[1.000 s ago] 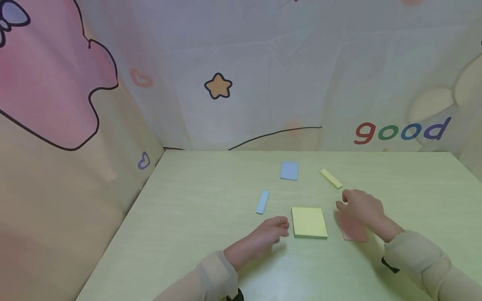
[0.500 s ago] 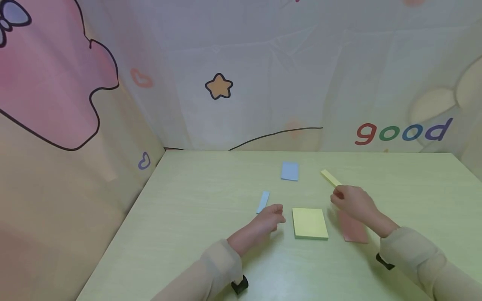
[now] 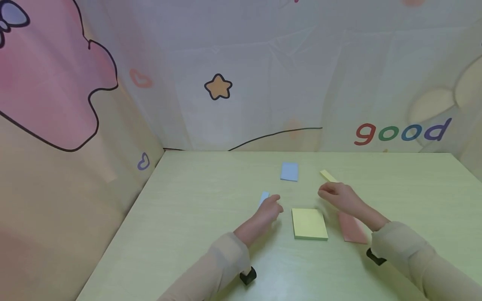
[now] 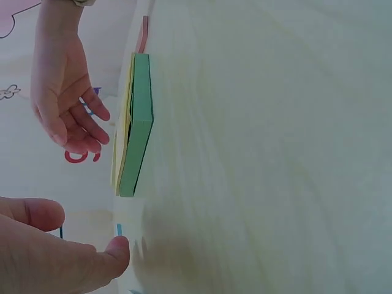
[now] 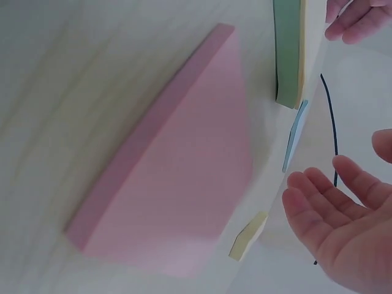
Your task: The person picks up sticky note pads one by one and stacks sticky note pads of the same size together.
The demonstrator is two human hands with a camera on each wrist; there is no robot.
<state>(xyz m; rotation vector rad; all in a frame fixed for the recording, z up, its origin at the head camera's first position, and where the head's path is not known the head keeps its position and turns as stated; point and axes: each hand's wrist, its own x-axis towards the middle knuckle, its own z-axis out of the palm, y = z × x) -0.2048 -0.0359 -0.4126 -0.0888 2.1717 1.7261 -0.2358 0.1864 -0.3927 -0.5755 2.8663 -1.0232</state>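
Left hand (image 3: 265, 212), right hand (image 3: 342, 197): fingers relaxed, parted; nothing is gripped.
Strips: two are counted: blue strip (image 3: 264, 197), yellow strip (image 3: 327, 175).
Pads: three are counted: yellow pad (image 3: 309, 224), blue pad (image 3: 289, 172), pink pad (image 3: 353, 230).

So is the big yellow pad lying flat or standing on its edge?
Lying flat. In the head view, the yellow pad shows its broad face upward; the left wrist view shows its green layer against the table.
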